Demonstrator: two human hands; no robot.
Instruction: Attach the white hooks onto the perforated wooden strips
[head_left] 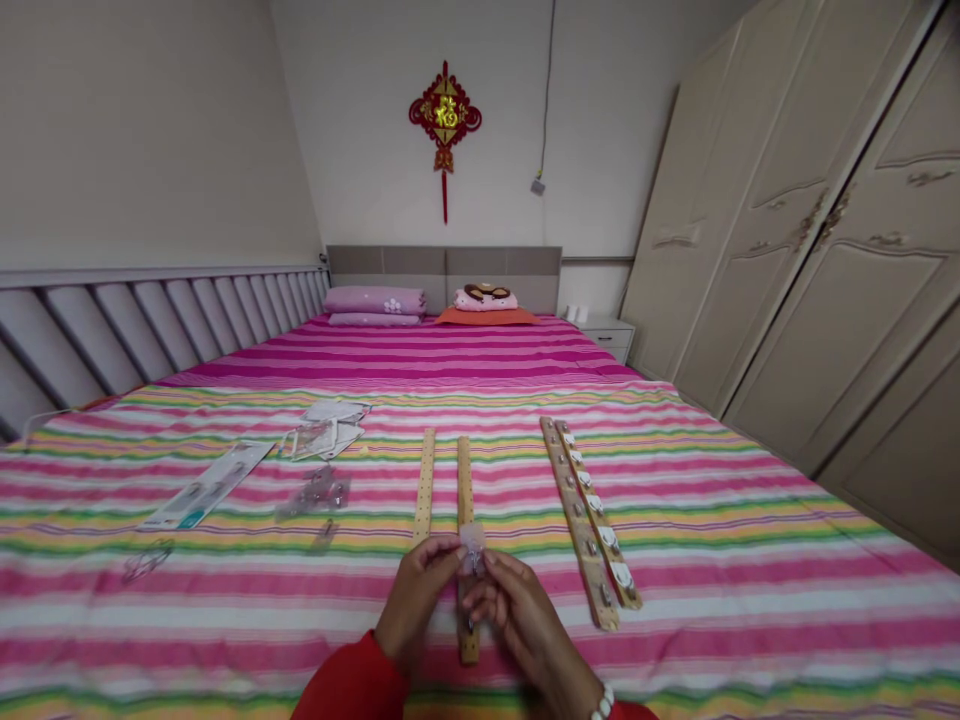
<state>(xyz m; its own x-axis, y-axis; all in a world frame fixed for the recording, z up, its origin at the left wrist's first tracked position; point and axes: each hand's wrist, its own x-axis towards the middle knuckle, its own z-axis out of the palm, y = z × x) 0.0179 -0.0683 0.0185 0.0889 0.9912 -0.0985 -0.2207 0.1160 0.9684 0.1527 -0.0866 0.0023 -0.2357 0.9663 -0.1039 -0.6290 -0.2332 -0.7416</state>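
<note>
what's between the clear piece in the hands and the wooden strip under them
Nothing visible: the left hand and right hand pinch the clear piece right above the wooden strip, bare beyond them.

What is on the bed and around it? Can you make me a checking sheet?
Surface: striped bed sheet, lying flat.
Job's things: small clear piece; two bare wooden strips with holes, by the hands; two fitted strips carrying pale clips, to the right.
Clutter: packets, a long card pack and a clear bag, on the left.
Hands: left hand and right hand both pinch the small clear piece.
Cables: one cable hangs down the back wall.
Surroundings: wardrobe on the right, pillows at the headboard, red ornament on the wall.
</note>
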